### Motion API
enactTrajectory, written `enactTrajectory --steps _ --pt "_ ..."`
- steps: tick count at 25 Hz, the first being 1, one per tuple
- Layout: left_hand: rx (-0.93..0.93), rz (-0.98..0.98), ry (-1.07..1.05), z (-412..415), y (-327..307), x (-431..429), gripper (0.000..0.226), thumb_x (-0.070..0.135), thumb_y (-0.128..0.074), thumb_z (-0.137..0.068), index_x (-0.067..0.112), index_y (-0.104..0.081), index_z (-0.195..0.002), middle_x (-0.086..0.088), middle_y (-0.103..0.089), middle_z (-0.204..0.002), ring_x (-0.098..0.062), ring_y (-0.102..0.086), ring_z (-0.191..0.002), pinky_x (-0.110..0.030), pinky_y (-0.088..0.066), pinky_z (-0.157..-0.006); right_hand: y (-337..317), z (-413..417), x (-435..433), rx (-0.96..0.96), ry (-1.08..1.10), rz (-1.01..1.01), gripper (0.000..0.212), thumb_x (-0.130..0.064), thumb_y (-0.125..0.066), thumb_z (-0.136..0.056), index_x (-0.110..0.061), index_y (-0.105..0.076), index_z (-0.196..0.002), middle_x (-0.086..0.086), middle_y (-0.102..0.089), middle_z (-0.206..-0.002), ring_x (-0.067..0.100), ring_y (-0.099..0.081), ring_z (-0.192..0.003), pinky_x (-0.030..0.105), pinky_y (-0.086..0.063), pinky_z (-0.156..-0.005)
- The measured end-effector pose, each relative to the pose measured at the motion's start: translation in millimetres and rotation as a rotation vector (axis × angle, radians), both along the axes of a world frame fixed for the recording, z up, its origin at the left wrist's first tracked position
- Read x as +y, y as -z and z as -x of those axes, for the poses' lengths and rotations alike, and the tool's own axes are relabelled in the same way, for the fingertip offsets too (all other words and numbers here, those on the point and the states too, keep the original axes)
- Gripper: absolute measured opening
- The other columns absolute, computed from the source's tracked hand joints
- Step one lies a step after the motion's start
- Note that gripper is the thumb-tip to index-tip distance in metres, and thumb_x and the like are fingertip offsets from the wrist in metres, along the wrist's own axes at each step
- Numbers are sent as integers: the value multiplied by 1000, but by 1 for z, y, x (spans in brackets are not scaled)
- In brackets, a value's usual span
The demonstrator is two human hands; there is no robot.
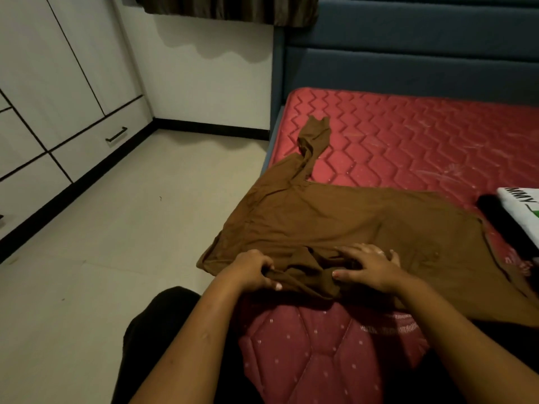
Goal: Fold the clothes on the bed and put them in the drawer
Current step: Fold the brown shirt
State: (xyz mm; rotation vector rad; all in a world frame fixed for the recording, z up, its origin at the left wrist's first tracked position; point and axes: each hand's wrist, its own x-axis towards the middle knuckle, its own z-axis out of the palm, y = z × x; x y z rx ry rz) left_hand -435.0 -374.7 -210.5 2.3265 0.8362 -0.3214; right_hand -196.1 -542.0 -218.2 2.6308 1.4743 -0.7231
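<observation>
A brown long-sleeved garment [335, 220] lies spread over the near left corner of the red mattress [423, 135], one sleeve stretching toward the headboard. My left hand [253, 271] grips a bunched fold of the brown cloth at its near edge, fingers curled under. My right hand [370, 266] rests on the same bunched part with fingers spread, its thumb against the fold. A drawer with a black handle [116, 134] sits low in the white wardrobe at the left.
A black garment [501, 220] and a white item with printed letters [522, 211] lie at the bed's right edge. The blue padded headboard [408, 59] stands behind. Pale tiled floor [116, 228] lies between bed and wardrobe. My dark-clothed knee [163, 322] is at the bed corner.
</observation>
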Motion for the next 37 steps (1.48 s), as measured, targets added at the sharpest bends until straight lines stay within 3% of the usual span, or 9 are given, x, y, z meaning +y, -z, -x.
enactTrajectory --steps 3,6,11,15,17,20,27,33,37 --pt "-233 -25 -127 12 -1 -2 18 38 -69 -85 23 -61 -91 1 -58 -105 -20 -55 -104 -28 -43 -88 -9 5 -24 -148 -41 62 78 -65 -61 -76 -48 -26 -143 -10 -30 -149 20 -26 -139 57 -21 -109" --pt "-505 17 -427 31 -12 1 9 32 -62 -90 23 -63 -87 4 -64 -88 -16 -61 -85 -29 -48 -74 -29 -8 -11 -227 49 -65 40 -29 -52 -89 -35 -51 -128 -1 -52 -134 24 -46 -124 45 -44 -98" --pt "-517 81 -683 31 -9 14 27 32 -55 -95 7 -63 -91 -9 -66 -89 -26 -62 -86 -35 -49 -75 -92 -27 54 -372 281 -60 29 -20 -53 -90 -15 -62 -118 11 -58 -127 31 -57 -115 38 -48 -90" --pt "-277 -50 -790 22 -1 36 32 37 -42 -100 10 -59 -102 -14 -63 -106 -27 -56 -90 -31 -40 -73 -120 -16 121 -293 336 -748 47 4 -53 -84 -14 -53 -127 16 -54 -130 32 -53 -116 38 -45 -93" --pt "-175 -131 -829 15 0 43 35 37 -35 -102 8 -53 -111 -16 -60 -113 -30 -56 -95 -34 -41 -75 -113 -3 144 -87 170 -944 81 0 -66 -81 -27 -29 -148 9 -32 -153 26 -32 -139 42 -24 -114" --pt "-292 -117 -792 3 4 51 29 34 -38 -102 9 -42 -116 -19 -59 -112 -31 -55 -91 -36 -43 -75 -69 22 160 -282 -133 -646 93 -20 -63 -89 -41 3 -151 -8 -1 -162 17 6 -149 54 13 -110" --pt "52 -501 -437 -21 6 31 69 60 -45 -91 33 -15 -147 -12 -16 -154 -33 -21 -138 -51 -28 -108 48 55 114 -392 -187 -539 49 -43 -30 -99 -40 -28 -147 -8 -44 -147 16 -34 -141 51 -5 -115" --pt "117 160 -604 10 15 62 102 50 -73 -78 22 -9 -151 -15 -34 -149 -35 -39 -132 -48 -37 -107 59 35 72 -444 -107 -434 51 -54 -30 -92 -40 -40 -141 -8 -58 -131 17 -58 -112 38 -46 -86" --pt "-150 435 -766 40 6 71 22 20 -61 -94 10 -57 -113 -17 -58 -121 -33 -58 -103 -44 -57 -78 47 39 68 -482 -116 -457 50 -38 -37 -92 -37 -39 -142 -6 -55 -134 19 -53 -117 42 -38 -88"
